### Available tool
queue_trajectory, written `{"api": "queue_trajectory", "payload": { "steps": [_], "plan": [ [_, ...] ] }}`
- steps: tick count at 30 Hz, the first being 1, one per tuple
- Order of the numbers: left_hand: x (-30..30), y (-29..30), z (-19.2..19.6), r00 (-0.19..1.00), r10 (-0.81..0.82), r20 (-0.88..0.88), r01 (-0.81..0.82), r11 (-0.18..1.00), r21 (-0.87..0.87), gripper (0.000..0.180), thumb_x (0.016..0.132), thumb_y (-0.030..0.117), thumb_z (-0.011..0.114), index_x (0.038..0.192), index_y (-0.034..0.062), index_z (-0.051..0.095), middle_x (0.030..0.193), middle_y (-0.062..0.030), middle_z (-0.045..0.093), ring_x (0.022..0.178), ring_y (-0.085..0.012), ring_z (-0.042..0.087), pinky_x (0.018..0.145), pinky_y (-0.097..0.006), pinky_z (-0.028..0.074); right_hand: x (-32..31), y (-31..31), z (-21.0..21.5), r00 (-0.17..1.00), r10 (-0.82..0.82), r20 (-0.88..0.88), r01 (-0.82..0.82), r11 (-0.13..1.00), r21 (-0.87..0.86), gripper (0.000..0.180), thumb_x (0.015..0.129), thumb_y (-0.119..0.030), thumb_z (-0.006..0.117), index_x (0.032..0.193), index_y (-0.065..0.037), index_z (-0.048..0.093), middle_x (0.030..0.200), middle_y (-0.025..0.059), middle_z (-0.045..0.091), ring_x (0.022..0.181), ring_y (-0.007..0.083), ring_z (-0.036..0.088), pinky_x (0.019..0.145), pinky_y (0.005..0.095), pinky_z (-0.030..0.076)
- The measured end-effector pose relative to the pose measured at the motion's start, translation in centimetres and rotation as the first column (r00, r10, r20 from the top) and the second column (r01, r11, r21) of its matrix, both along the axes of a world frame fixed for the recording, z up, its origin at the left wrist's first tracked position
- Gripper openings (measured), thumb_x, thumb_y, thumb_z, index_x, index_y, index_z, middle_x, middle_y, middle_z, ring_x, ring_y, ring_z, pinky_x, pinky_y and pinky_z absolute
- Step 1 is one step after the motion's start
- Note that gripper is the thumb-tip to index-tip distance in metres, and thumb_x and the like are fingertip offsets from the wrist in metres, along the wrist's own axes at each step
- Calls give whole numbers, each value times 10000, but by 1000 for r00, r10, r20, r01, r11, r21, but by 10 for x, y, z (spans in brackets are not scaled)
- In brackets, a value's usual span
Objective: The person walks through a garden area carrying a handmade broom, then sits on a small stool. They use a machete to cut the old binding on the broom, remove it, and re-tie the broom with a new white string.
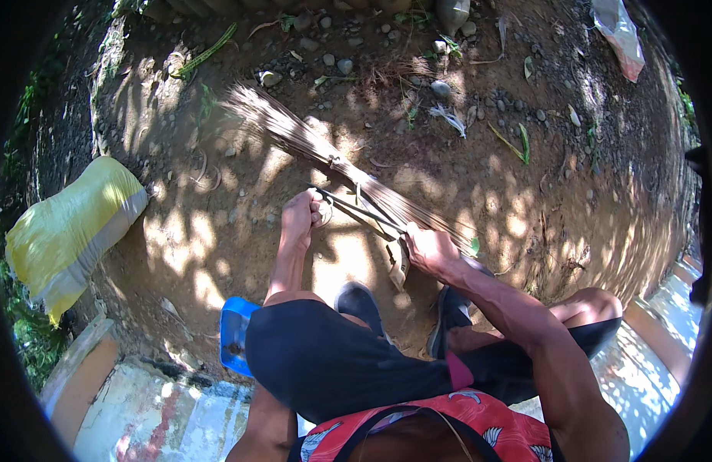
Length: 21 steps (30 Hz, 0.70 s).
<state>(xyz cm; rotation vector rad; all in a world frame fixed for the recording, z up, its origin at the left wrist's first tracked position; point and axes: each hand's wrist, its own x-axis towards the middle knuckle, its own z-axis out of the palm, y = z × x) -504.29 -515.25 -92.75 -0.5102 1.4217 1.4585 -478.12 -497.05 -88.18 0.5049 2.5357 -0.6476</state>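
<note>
A long bundle of thin brown sticks (310,142), like a stick broom, lies slantwise on the ground in front of me, its splayed end at the far left. A tie shows round its middle. My left hand (299,221) is a fist closed on one end of a dark narrow strip (356,209). The strip runs taut to my right hand (431,250), which is closed round its other end beside the bundle's near right part. Whether the strip loops round the sticks I cannot tell. A pale brown flat piece (398,266) hangs or lies just below my right hand.
A full yellow sack (75,223) stands at the left. A blue plastic thing (233,335) sits beside my left knee. Stones (345,66), leaves and a white plastic scrap (448,121) dot the dirt. A whitish bag (619,38) lies far right. Worn painted concrete (160,416) is beneath me.
</note>
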Motion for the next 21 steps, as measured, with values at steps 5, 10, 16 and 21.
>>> {"api": "queue_trajectory", "payload": {
  "steps": [5,10,16,21],
  "plan": [
    [-10,-31,-5,961,-209,-178,185,972,-143,255,1056,270,587,1004,37,676,712,35,556,527,-60,481,461,-240,379,-4,10,39,944,-323,-62,316,943,-100,158,1026,-243,568,971,-98,536,682,206,582,624,439,606,524,525,423],
    [-9,3,11,518,-389,-762,127,916,-381,381,1037,171,596,1359,-30,563,1036,-111,658,848,-182,628,717,-317,550,-6,86,17,868,-479,-133,492,865,95,161,999,-213,573,1041,-60,542,927,247,651,824,469,672,716,572,527],
    [-6,13,-3,483,-424,-766,216,906,-364,463,1034,139,560,1451,-46,477,1202,-180,657,988,-232,636,832,-358,567,8,123,-11,898,-382,-218,439,807,396,376,929,-223,647,1235,-17,574,1154,235,636,1072,421,637,913,528,507],
    [20,33,-19,978,-172,-120,173,985,-7,395,1071,221,504,1386,-18,519,1209,-121,659,1009,-206,678,796,-331,567,-29,58,0,916,-194,-350,251,960,124,623,911,-347,721,1378,17,528,1301,214,591,1193,393,577,1013,486,453]
  ]
}}
